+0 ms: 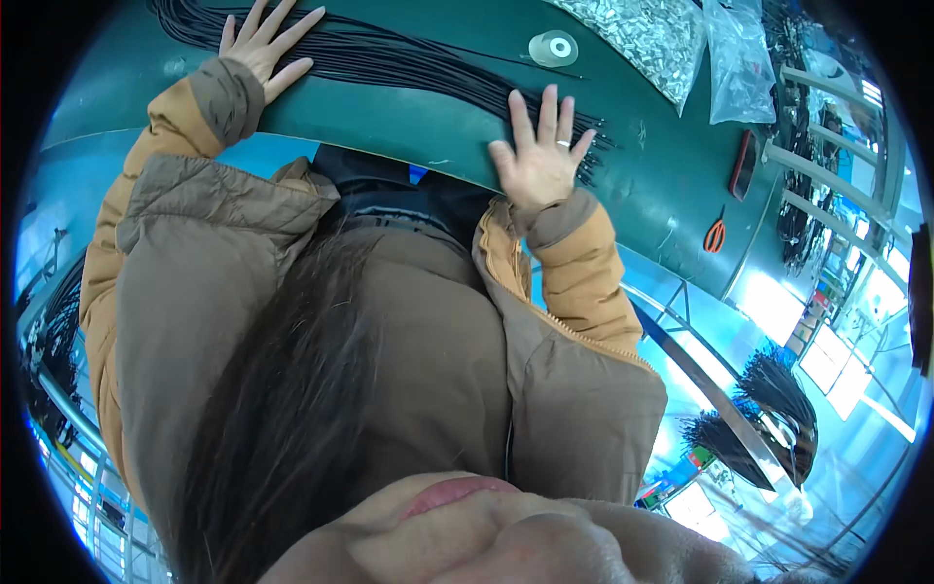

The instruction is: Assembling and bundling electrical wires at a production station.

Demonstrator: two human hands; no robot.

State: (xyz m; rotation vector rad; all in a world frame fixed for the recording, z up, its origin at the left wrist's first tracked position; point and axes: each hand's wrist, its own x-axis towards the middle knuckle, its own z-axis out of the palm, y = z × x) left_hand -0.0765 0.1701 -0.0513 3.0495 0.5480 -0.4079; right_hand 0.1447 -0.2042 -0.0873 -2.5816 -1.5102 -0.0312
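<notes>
A long bundle of thin black cables lies across the green tabletop, running from the far left toward the right. Spread flat over its left part is my left hand, fingers apart. My right hand rests on the bundle near its right end, also with fingers stretched out, a ring on one of them. Loose cable tips fan out just beyond the right fingers. Neither hand is closed round the cables. Behind the bundle stands a roll of clear tape.
A clear bag of small metallic parts lies at the back right, beside another clear plastic bag. Orange-handled snips and a dark phone-like object sit near the right edge. Past it stands a metal rack with hanging black cables.
</notes>
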